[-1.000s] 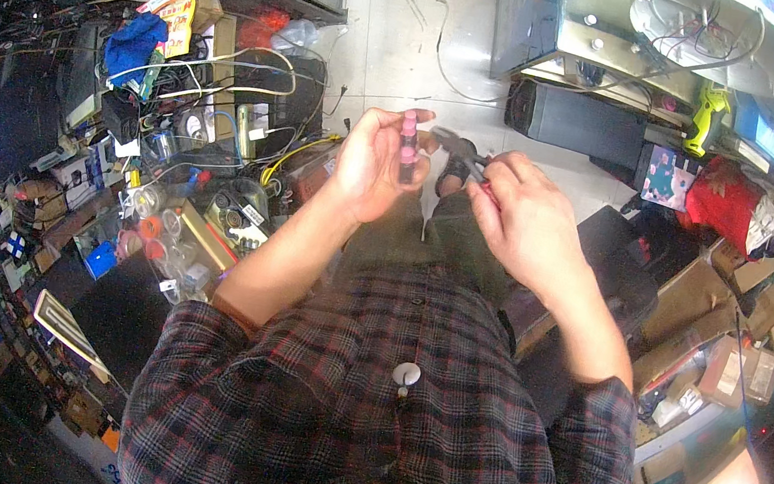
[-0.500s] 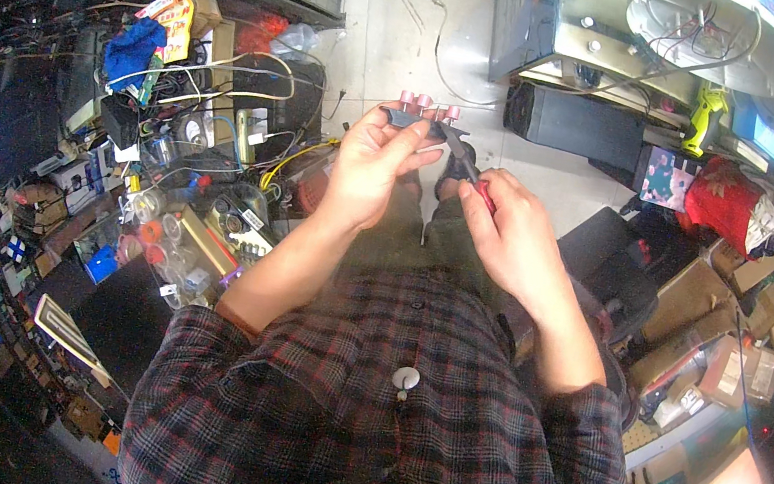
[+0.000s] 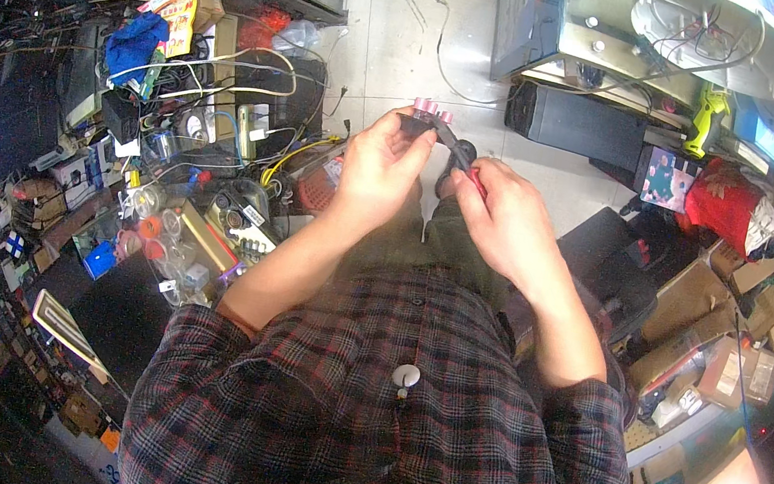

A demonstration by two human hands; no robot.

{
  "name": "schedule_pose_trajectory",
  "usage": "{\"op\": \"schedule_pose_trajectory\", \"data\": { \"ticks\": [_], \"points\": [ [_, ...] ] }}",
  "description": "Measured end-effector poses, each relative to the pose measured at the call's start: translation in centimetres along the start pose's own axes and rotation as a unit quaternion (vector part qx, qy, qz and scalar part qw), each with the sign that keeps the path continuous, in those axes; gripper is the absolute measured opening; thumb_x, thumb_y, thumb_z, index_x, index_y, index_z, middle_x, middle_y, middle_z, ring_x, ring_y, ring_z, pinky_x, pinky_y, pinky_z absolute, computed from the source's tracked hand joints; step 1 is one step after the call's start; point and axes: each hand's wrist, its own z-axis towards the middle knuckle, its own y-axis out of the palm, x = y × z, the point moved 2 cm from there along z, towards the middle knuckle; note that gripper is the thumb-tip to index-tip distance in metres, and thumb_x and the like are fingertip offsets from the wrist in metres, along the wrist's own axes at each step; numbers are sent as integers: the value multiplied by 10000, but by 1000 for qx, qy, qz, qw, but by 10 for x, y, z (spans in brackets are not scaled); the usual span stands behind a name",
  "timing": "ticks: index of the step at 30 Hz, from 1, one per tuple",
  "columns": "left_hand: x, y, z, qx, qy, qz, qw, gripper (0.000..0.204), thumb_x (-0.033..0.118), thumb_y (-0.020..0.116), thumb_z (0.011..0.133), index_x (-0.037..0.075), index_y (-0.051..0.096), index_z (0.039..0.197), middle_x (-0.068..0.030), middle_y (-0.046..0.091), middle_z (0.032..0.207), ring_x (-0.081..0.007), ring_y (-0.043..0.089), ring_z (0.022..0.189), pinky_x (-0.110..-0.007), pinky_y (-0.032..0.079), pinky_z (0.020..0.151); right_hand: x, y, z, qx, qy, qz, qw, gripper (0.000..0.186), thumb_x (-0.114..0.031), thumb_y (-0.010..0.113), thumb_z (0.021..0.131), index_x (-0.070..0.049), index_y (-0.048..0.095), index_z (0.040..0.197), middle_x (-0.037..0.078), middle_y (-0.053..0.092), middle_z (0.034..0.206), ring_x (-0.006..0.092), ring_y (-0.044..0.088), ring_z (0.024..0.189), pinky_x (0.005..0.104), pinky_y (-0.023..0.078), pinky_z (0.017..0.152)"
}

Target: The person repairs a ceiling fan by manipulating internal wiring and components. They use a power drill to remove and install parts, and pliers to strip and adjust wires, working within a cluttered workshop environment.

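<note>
In front of my lap, my left hand (image 3: 381, 162) is closed, thumb and fingers pinching a small dark piece (image 3: 412, 126). Pink cylinders (image 3: 426, 105) stick up from its far side. My right hand (image 3: 506, 208) grips a red-handled tool (image 3: 477, 182). The tool's grey front end reaches left to the dark piece and overlaps it in view. Whether that end is a blade or jaws is too small to tell. My left fingers cover part of the dark piece, and my right palm hides most of the red handle.
Tangled cables (image 3: 233, 66), a blue cloth (image 3: 134, 48) and clear containers crowd the left bench. Cardboard boxes (image 3: 741, 374) are stacked at right. A black box-shaped case (image 3: 578, 125) stands on the tiled floor (image 3: 394, 40) beyond my hands, with a loose cable nearby.
The dark piece has turned in my left hand, its pink cylinders now bunched together in view. My right hand and the red-handled tool have shifted slightly left.
</note>
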Motion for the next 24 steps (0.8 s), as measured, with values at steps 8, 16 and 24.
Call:
{"op": "schedule_pose_trajectory", "data": {
  "ticks": [8,16,24],
  "points": [
    [0,-4,-1,19,64,117,991,312,102,682,940,-49,641,1209,-161,763,970,-159,740,865,-301,575,759,1,2,0,-5,4,8,1000,308,-283,578,988,10,617,903,238,659,900,450,662,854,539,519,777],
    [4,-2,-2,18,100,159,982,314,120,683,932,-46,639,1196,-183,758,953,-215,760,834,-333,586,743,6,6,1,-9,14,30,999,316,-278,571,995,19,607,896,249,652,897,455,656,860,536,513,781],
    [14,-9,-1,-41,47,279,958,286,84,664,950,-48,645,1203,-172,750,932,-134,723,787,-302,575,678,19,7,5,-43,-6,26,999,331,-282,551,1008,23,613,895,256,658,884,461,655,861,532,511,782]
  ]
}}
